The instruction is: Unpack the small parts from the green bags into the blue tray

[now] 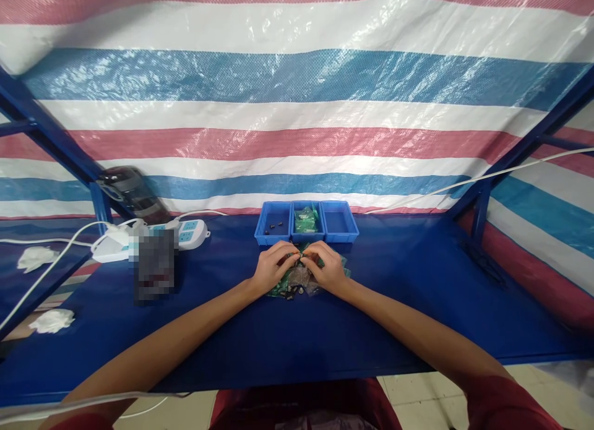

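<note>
Centre of frame: left hand (271,270) and right hand (329,269), fingertips drawn close together; what they pinch, cannot tell. Small metallic parts (301,289) just below them, by plastic bags (301,276) on blue tabletop (278,340). Blue trays (341,238) just above.

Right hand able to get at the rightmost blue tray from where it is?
Likely yes: the rightmost blue tray sits just beyond the right hand, open-topped, with nothing visible blocking the way. The hand looks busy over the pile, though.
</note>
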{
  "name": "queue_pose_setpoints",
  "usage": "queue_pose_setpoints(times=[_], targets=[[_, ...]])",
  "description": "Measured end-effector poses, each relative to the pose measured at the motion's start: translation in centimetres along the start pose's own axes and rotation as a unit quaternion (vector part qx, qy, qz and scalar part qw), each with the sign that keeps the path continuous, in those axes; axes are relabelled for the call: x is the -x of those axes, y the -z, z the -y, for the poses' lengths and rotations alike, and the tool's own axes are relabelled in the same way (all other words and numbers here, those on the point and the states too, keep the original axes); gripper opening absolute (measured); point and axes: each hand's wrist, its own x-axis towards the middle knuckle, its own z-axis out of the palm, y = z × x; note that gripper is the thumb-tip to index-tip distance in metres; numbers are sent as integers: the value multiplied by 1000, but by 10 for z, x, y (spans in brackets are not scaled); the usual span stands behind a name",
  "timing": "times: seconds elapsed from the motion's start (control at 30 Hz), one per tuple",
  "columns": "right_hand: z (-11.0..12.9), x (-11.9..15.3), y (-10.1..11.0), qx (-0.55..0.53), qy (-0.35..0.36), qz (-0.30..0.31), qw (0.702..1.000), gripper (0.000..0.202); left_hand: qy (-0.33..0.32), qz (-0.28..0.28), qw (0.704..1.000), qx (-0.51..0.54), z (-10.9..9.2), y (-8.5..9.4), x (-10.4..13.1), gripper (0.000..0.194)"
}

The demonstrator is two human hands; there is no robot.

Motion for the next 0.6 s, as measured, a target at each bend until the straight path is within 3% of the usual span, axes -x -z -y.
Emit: queue_pose_setpoints(times=[0.6], targets=[[1,-2,-1,2,8,-14,1000,14,-18,-11,1000,5,0,0,-1,12]])
